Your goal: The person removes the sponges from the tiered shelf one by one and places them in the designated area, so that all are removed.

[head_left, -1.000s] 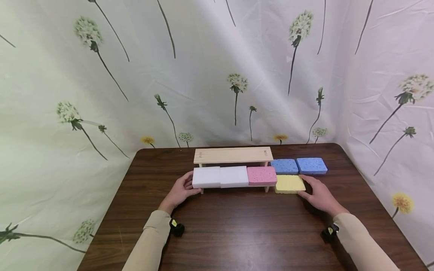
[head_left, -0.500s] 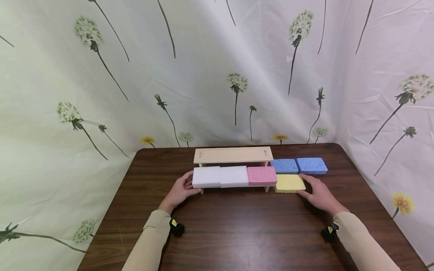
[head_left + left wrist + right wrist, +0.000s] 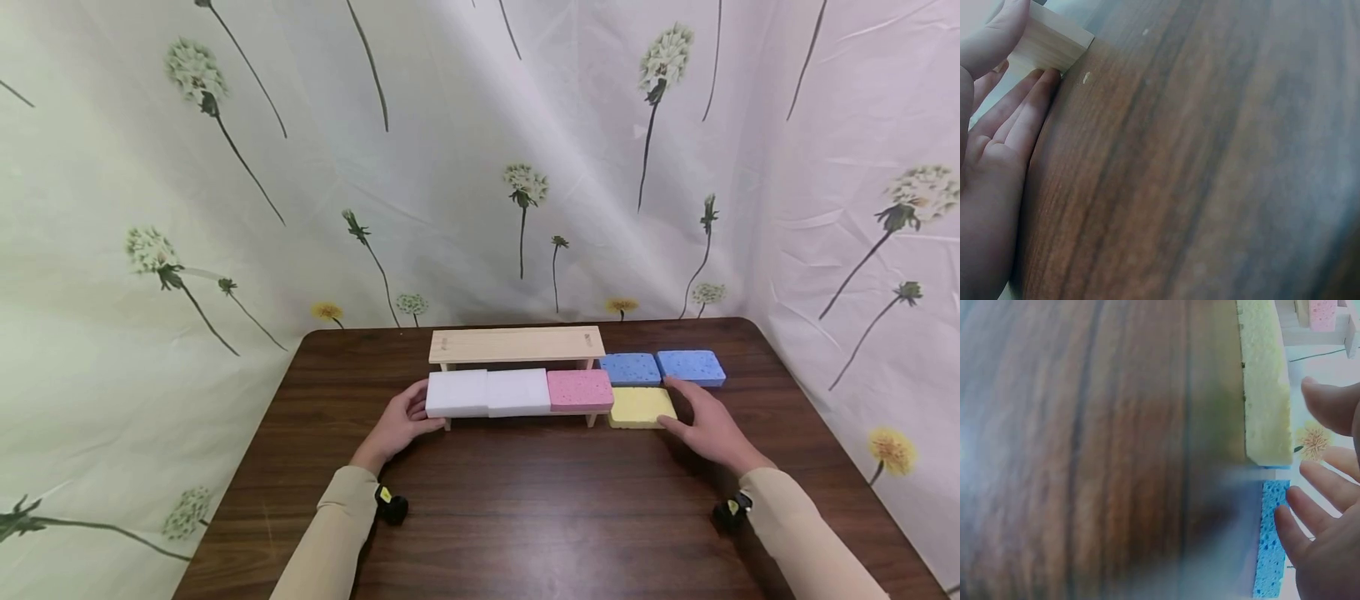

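Observation:
In the head view a two-step wooden rack (image 3: 517,343) stands on the table. Its lower step bears two white foam sponges (image 3: 457,393) and a pink sponge (image 3: 580,388) in a row. My left hand (image 3: 397,423) is at the rack's left end; in the left wrist view its extended fingers touch a pale wooden part (image 3: 1054,40). At the rack's right lies a yellow sponge (image 3: 640,407) on the table. Around its right end hovers my right hand (image 3: 708,423), thumb and fingers spread; in the right wrist view they stand clear of the yellow sponge (image 3: 1266,381).
Two blue sponges (image 3: 690,367) lie side by side behind the yellow one, right of the rack's upper step. The dark wood table (image 3: 525,517) ends at the back against a white curtain (image 3: 450,208) printed with flowers.
My right hand has loosened from the yellow sponge, its fingers lifting and spreading. The yellow sponge has barely shifted, and my left hand has stayed in place.

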Available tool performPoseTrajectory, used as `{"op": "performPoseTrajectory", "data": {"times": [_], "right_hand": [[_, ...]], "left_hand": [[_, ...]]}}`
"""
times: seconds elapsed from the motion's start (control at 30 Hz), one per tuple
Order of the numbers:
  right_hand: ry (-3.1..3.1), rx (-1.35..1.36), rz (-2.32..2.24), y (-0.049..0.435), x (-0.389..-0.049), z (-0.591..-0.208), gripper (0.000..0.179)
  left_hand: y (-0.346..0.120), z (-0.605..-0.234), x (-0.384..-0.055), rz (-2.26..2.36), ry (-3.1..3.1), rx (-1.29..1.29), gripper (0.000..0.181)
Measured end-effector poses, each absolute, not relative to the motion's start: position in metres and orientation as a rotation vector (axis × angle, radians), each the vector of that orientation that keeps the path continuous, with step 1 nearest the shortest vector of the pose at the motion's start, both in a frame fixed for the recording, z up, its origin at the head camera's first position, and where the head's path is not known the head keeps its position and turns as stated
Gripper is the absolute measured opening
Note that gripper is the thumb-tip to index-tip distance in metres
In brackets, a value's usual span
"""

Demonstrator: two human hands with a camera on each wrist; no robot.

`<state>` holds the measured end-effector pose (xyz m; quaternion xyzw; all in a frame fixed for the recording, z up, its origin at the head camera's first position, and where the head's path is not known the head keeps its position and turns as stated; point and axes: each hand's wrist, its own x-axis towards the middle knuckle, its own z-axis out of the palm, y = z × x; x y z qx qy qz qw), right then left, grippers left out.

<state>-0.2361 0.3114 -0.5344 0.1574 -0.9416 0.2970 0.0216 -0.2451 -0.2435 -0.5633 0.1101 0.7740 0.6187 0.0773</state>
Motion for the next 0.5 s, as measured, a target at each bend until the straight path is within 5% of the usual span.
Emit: {"op": "performPoseTrajectory", "data": {"times": [0.5], "right_hand": [[-2.843, 0.662, 1.103, 0.264, -0.244, -0.514, 0.084]], "left_hand": [[-0.243, -0.563, -0.246, 1.858, 2.31, 0.308, 0.083]]}}
